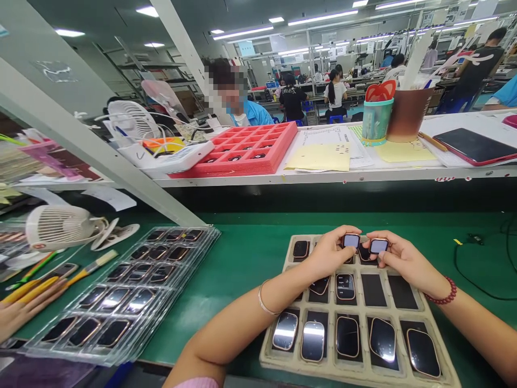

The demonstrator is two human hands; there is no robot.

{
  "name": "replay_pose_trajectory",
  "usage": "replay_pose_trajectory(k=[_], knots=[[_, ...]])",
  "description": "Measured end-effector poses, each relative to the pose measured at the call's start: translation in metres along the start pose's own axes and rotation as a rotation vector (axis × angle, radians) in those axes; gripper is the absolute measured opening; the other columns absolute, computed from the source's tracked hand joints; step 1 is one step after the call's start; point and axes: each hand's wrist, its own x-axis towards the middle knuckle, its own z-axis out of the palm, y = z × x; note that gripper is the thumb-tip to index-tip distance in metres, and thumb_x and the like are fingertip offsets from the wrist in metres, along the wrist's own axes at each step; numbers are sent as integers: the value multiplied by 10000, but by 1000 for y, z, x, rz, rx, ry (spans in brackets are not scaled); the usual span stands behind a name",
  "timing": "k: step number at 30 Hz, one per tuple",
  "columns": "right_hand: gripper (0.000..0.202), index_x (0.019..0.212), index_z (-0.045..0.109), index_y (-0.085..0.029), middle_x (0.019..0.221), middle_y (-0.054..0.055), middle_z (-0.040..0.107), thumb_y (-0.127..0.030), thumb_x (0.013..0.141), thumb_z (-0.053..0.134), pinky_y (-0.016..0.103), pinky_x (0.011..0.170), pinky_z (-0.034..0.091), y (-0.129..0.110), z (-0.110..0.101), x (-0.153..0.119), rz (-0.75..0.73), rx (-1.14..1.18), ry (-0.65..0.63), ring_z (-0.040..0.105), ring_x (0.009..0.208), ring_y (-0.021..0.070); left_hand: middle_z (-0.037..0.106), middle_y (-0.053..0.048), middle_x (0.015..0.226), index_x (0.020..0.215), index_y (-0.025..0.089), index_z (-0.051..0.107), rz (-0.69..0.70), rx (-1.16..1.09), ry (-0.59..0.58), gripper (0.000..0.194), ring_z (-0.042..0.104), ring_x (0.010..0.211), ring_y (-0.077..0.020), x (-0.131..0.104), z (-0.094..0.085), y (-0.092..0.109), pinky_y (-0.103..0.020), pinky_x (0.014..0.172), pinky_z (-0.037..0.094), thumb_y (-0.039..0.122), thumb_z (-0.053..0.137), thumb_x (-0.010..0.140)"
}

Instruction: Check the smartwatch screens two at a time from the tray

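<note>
My left hand [333, 249] is closed on a smartwatch [351, 241] with a gold rim and a lit, pale screen. Beside it, my right hand [399, 256] pinches a second smartwatch [378, 246], its screen also lit. Both are held just above the far row of a beige tray [278, 353]. Gold-rimmed watch bodies lie in many of its pockets, such as a dark one [347, 337] in the near row. One watch [345, 286] in the middle row shows small text. Two pockets near my right wrist hold only black pads. My forearms hide part of the tray.
Stacked clear plastic trays [161, 302] with more watch bodies lie to the left. Beyond them are a small fan [60, 226], a brush [95, 265] and another person's hand [12, 318]. A shelf [250, 186] crosses behind, bearing a red foam tray [278, 153]. A cable [458, 269] lies right.
</note>
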Motion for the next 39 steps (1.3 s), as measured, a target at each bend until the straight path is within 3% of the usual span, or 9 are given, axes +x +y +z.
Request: replay_pose_trajectory(k=[3, 7, 10, 14, 18, 23, 39], knots=[[286, 1158, 537, -227, 1083, 86, 626, -289, 880, 507, 305, 642, 530, 1, 0, 0, 7, -7, -4, 620, 798, 179, 616, -58, 930, 1080, 154, 566, -7, -19, 0, 335, 575, 698, -111, -1, 0, 1, -253, 681, 475, 154, 553, 746], [445, 1297, 449, -273, 1159, 86, 587, -360, 869, 534, 339, 682, 552, 1, -1, 0, 33, 36, 50, 614, 923, 224, 604, -85, 1051, 1283, 188, 462, -32, -13, 12, 516, 586, 837, -154, -1, -1, 3, -235, 647, 468, 174, 539, 774], [525, 1361, 397, -288, 1133, 75, 572, -418, 869, 527, 350, 713, 555, 0, -1, 1, 65, 82, 79, 607, 916, 215, 592, -83, 1023, 1345, 201, 412, -59, -37, -17, 540, 580, 798, -150, -1, -2, 4, -218, 574, 447, 260, 517, 819], [499, 1304, 461, -248, 867, 26, 561, -415, 849, 579, 290, 609, 515, 2, -1, 1, 66, 99, 45, 578, 720, 160, 557, -65, 1001, 1310, 186, 428, -49, -79, -43, 580, 557, 636, -78, -1, -2, 3, -233, 602, 466, 282, 610, 768], [451, 1251, 481, -234, 670, -36, 460, -395, 846, 599, 232, 482, 396, 5, -1, -1, 69, 60, -17, 424, 545, 109, 558, -40, 956, 1253, 202, 435, -14, 10, -42, 547, 504, 558, -40, -4, 0, 3, -209, 559, 455, 255, 635, 747], [427, 1242, 479, -255, 684, -34, 439, -398, 855, 587, 222, 463, 327, 6, -1, -1, 57, 41, -33, 374, 554, 110, 561, -26, 930, 1200, 204, 432, 9, 97, -56, 478, 468, 530, -31, -6, 0, 6, -190, 520, 408, 240, 615, 760], [418, 1225, 464, -225, 732, -19, 453, -399, 861, 574, 234, 486, 287, 3, 1, -1, 45, 20, -52, 355, 570, 115, 573, -28, 910, 1122, 172, 451, 10, 131, -48, 405, 426, 515, -31, -5, 0, 5, -180, 487, 346, 232, 610, 755]])
